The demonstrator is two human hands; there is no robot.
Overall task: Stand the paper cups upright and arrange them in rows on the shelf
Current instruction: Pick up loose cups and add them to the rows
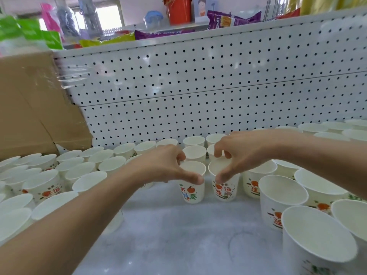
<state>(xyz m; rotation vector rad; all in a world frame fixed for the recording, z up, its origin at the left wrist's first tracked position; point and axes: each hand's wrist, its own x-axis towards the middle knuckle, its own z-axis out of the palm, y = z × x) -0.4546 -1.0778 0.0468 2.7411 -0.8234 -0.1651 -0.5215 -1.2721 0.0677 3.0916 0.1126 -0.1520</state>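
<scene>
Many white paper cups with orange fruit prints stand upright on the white shelf [178, 235]. At the middle, my left hand [168, 165] pinches the rim of one upright cup [193, 192], thumb on the near side and fingers on the far side. Right beside it, my right hand [238, 149] pinches the rim of a second upright cup [226, 190] the same way. The two cups stand side by side, almost touching. Behind them stand two more pairs of cups [194, 152] in line toward the back panel.
A white pegboard panel [218, 86] closes the back of the shelf. A cardboard box [33, 108] sits at the back left. Upright cups crowd the left [43, 185] and right [282, 197] sides. Snack packets [228, 20] lie on the ledge above.
</scene>
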